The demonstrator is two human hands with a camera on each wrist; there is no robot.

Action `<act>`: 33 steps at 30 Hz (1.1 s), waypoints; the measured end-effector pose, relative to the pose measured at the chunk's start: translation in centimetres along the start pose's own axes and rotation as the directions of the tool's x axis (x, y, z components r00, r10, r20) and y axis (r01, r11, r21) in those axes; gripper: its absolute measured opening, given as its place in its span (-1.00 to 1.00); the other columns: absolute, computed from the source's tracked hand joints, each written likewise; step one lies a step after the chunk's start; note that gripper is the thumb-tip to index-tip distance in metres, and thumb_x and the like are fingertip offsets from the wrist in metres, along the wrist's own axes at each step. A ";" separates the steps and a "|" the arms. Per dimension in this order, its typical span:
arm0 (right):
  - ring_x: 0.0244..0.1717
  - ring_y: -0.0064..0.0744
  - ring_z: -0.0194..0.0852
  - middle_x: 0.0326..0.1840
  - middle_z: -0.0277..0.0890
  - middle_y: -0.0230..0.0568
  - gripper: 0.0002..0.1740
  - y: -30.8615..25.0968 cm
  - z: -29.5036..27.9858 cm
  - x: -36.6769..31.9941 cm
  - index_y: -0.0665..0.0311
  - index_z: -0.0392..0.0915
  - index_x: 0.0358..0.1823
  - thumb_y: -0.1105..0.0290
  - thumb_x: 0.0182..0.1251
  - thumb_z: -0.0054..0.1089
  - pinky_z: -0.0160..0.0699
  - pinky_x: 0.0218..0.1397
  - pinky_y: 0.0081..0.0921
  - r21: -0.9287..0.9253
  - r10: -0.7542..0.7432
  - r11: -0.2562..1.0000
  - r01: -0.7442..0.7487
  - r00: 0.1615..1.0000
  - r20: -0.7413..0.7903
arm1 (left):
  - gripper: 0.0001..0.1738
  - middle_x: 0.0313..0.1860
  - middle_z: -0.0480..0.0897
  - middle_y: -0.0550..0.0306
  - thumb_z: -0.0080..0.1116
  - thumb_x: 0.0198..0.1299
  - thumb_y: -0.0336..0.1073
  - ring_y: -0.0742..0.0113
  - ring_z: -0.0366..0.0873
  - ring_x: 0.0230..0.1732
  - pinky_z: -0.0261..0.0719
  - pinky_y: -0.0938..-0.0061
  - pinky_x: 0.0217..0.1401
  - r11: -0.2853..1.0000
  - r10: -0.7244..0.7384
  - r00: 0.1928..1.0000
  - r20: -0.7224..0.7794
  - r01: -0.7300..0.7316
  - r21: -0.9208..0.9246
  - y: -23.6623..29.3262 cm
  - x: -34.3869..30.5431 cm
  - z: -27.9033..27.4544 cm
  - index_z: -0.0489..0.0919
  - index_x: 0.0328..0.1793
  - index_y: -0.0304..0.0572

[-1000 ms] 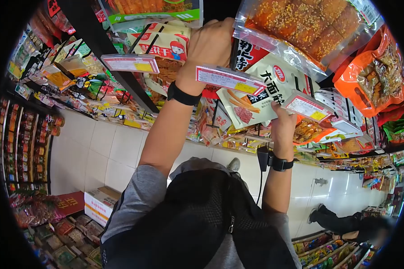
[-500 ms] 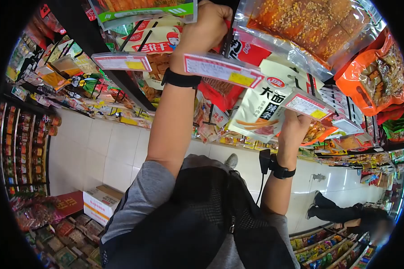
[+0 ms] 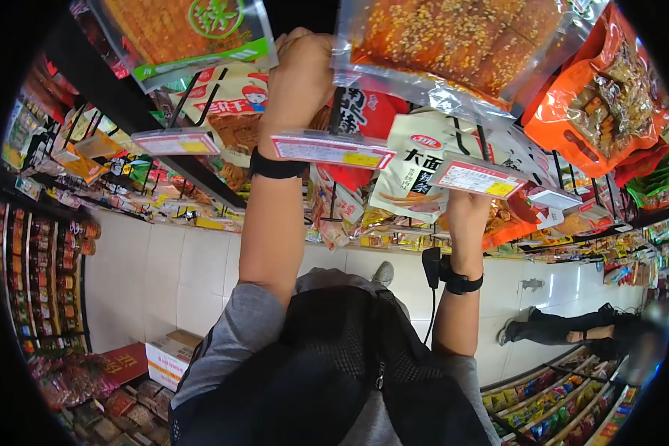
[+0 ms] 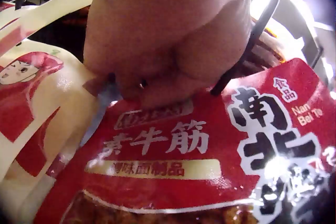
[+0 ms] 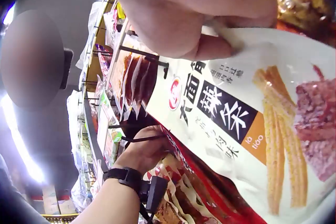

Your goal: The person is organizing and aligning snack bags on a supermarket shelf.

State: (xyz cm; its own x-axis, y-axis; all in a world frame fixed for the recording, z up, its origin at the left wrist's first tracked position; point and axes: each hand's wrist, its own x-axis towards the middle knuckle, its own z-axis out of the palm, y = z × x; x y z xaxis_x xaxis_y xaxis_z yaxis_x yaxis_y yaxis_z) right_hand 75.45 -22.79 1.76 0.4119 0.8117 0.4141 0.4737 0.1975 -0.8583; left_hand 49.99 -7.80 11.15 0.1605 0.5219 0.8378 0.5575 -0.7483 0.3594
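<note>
My left hand (image 3: 297, 93) reaches between the hanging bags; in the left wrist view its curled fingers pinch the top edge of a red bag (image 4: 157, 148) with large dark characters. Beside that bag, in the head view, a cream-white bag (image 3: 410, 167) showing food sticks hangs behind the price tags. My right hand (image 3: 466, 223) is at its lower right side, partly behind a price tag (image 3: 476, 180). Close up, the fingers and thumb of my right hand (image 5: 194, 8) grip an edge of the cream-white bag (image 5: 252, 103).
Clear packs of sesame-topped food (image 3: 453, 44) and an orange bag (image 3: 602, 97) hang at the upper right. Black hooks and a dark shelf post (image 3: 149, 123) stand around my left arm. A person (image 3: 572, 327) is at the lower right, and a carton (image 3: 172, 355) at the lower left.
The cream-white bag has turned from its slant and lies flatter behind the tags. The red bag beside it shows more. The shelf view has shifted left; both hands stay at the bags.
</note>
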 end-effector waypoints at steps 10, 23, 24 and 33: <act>-0.17 -0.53 0.53 -0.25 0.61 -0.29 -0.88 0.5 0.6 -0.6 0.45 0.56 -0.14 0.59 0.38 0.07 0.52 -0.08 -0.50 0.135 0.066 0.989 -0.065 0.998 -0.005 | -0.76 -0.08 0.67 -0.06 0.19 0.19 -0.33 -0.20 0.54 0.05 0.36 -0.14 0.36 0.961 -0.033 0.989 0.145 -0.009 0.275 1.6 -1.0 -1.4 0.61 -0.02 -0.16; -0.11 -0.48 0.51 -0.13 0.57 -0.29 -0.68 -0.3 0.4 -0.5 0.45 0.47 0.07 0.61 0.28 0.12 0.49 0.04 -0.47 0.061 -0.109 0.992 0.110 0.994 -0.025 | -0.64 0.32 0.46 -0.32 0.23 0.25 -0.42 -0.16 0.45 0.31 0.31 0.08 0.44 0.982 -0.189 0.962 -0.195 0.189 -0.020 5.8 -13.5 0.7 0.52 0.16 -0.37; -0.09 -0.49 0.51 -0.10 0.57 -0.29 -0.66 -0.9 0.4 -0.7 0.45 0.46 0.10 0.63 0.28 0.12 0.48 0.05 -0.48 0.158 -0.043 0.986 0.048 0.998 -0.035 | -0.65 0.31 0.45 -0.34 0.23 0.27 -0.40 -0.16 0.44 0.31 0.31 0.07 0.44 0.989 -0.129 0.983 -0.127 0.118 -0.094 6.3 -15.9 1.1 0.51 0.14 -0.38; -0.25 -0.57 0.58 -0.27 0.63 -0.24 -0.82 -0.4 0.5 -0.5 0.46 0.52 -0.03 0.64 0.37 0.05 0.57 -0.14 -0.59 0.262 -0.051 0.961 0.086 0.990 -0.135 | -0.23 0.63 0.01 -0.49 0.10 0.40 -0.17 -0.41 -0.09 0.67 0.02 -0.06 0.63 0.917 -0.085 0.939 0.334 0.205 -0.343 11.1 -14.7 7.3 0.14 0.57 -0.53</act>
State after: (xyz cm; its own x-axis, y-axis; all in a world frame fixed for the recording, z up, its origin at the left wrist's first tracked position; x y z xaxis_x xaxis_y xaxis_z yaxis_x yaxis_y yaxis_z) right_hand 74.72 -22.99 1.73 0.4882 0.7190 0.4946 0.2867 0.4032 -0.8691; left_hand 59.76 -20.74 -0.16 0.3753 0.6900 0.6189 0.2647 -0.7197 0.6419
